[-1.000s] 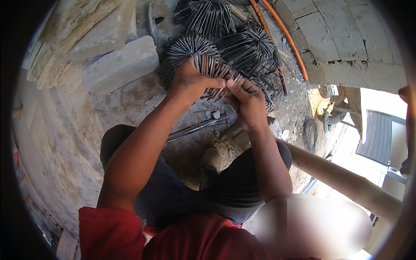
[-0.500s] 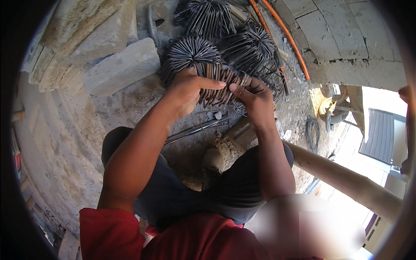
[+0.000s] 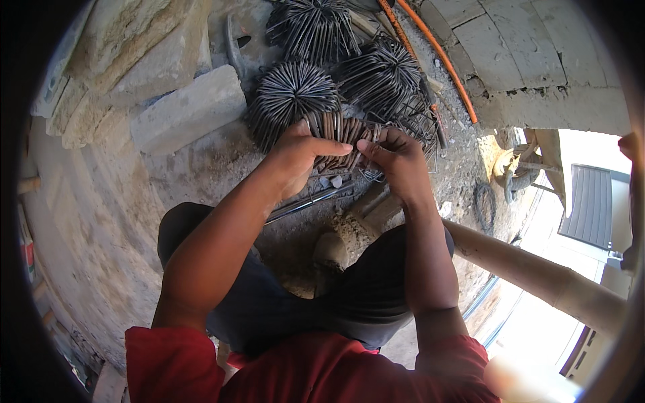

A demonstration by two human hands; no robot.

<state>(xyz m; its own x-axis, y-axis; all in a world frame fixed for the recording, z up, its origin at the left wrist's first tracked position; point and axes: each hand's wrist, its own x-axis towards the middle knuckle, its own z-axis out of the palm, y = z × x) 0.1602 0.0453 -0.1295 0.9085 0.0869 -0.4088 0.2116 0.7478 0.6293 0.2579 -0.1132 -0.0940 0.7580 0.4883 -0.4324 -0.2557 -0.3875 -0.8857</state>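
Between my two hands is a row of rusty bent steel rods (image 3: 334,126), packed side by side like rebar stirrups. My left hand (image 3: 295,156) is closed round the left end, its thumb lying along the near side of the rods. At the right end my right hand (image 3: 401,160) grips the rods, thumb pressed in and fingers curled over the far side. The two thumb tips almost meet at the middle. My palms and fingers hide parts of the row. Just beyond stands a round, fanned bundle of grey bent rods (image 3: 295,94).
Two more fanned bundles (image 3: 314,30) (image 3: 381,70) stand farther back. Orange pipes (image 3: 440,57) lie at the far right. Pale stone blocks (image 3: 191,111) are on the left. Straight metal bars (image 3: 309,203) lie before my knees. A thick round pole (image 3: 537,275) slants along my right.
Both hands, still on the rusty rods, have come slightly nearer to me. The view has shifted a little, and the blurred shape at the lower right has moved away from my right shoulder.
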